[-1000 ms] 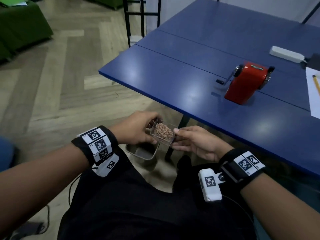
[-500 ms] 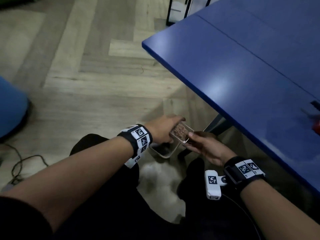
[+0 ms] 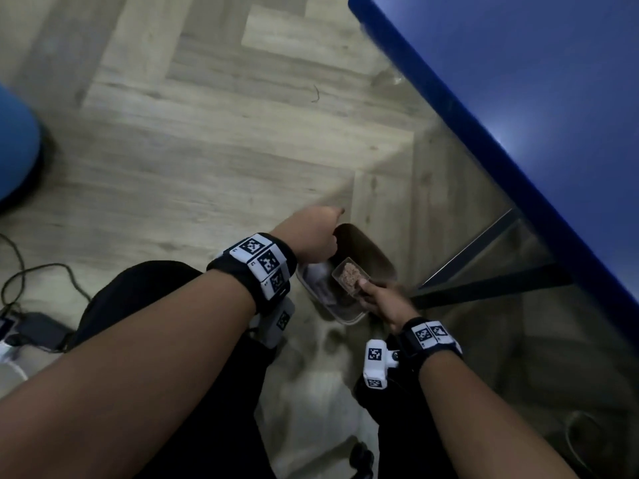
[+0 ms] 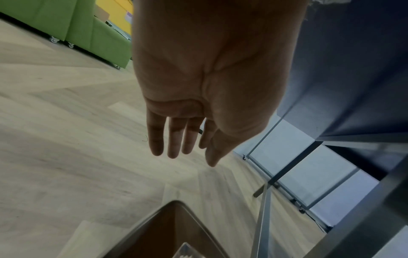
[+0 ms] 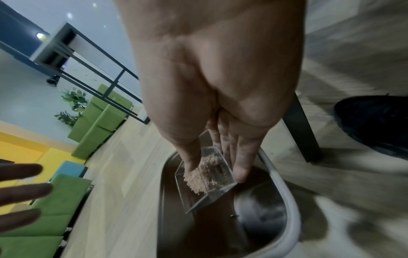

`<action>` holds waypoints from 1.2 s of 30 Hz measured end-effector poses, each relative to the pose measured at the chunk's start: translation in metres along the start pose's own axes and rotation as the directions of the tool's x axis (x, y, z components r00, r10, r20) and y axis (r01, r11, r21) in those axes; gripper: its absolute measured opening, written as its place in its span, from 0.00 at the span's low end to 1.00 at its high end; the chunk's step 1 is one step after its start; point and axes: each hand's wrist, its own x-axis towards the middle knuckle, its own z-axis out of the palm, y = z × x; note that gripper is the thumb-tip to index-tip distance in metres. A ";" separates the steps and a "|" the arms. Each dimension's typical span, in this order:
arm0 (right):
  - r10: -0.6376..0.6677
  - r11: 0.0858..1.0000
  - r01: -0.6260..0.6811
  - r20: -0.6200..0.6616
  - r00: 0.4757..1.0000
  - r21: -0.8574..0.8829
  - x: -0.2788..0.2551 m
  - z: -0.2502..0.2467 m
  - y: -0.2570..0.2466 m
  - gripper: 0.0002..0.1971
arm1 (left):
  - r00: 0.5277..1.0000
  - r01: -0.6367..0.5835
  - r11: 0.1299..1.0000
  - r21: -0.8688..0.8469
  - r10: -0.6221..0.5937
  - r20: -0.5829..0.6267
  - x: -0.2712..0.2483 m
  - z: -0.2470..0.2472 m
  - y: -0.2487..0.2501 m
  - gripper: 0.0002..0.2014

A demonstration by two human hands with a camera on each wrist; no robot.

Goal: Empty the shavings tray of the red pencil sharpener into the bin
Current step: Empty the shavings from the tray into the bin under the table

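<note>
A clear shavings tray [image 3: 350, 275] with brown shavings hangs over the open bin [image 3: 349, 320] on the floor between my knees. My right hand [image 3: 383, 299] pinches it, thumb on one wall and fingers on the other. In the right wrist view the tray [image 5: 207, 178] tilts down into the bin [image 5: 291, 209], with shavings piled at its low lip below my right hand [image 5: 216, 172]. My left hand [image 3: 311, 233] hovers by the bin's far left side; in the left wrist view my left hand [image 4: 183, 157] holds nothing, its fingers straight. The red sharpener is out of view.
The blue table [image 3: 518, 98] overhangs on the right, its dark legs [image 3: 484, 292] close beside the bin. Cables [image 3: 20, 288] lie on the wooden floor at left, beside a blue seat [image 3: 14, 146]. A dark shoe [image 5: 375, 122] is by the table leg.
My head has tipped down, so the sharpener left the view. My left hand let go of the tray and moved off to the far left. My right hand lowered the tray over the bin and tilted it.
</note>
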 end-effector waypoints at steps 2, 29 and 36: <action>0.007 0.999 -0.010 -0.052 0.999 -0.053 0.011 0.006 0.003 0.10 | 1.000 0.009 1.000 0.020 -0.009 -0.003 0.004 0.000 0.000 0.32; -0.316 0.808 0.109 -0.268 0.910 -0.579 0.023 0.030 -0.001 0.23 | 0.999 0.041 0.997 0.064 -0.041 -0.002 0.018 -0.010 0.002 0.24; -0.347 0.782 0.138 -0.242 0.906 -0.608 0.022 0.028 -0.005 0.23 | 0.999 0.045 0.998 0.048 -0.046 0.005 0.018 -0.009 0.004 0.24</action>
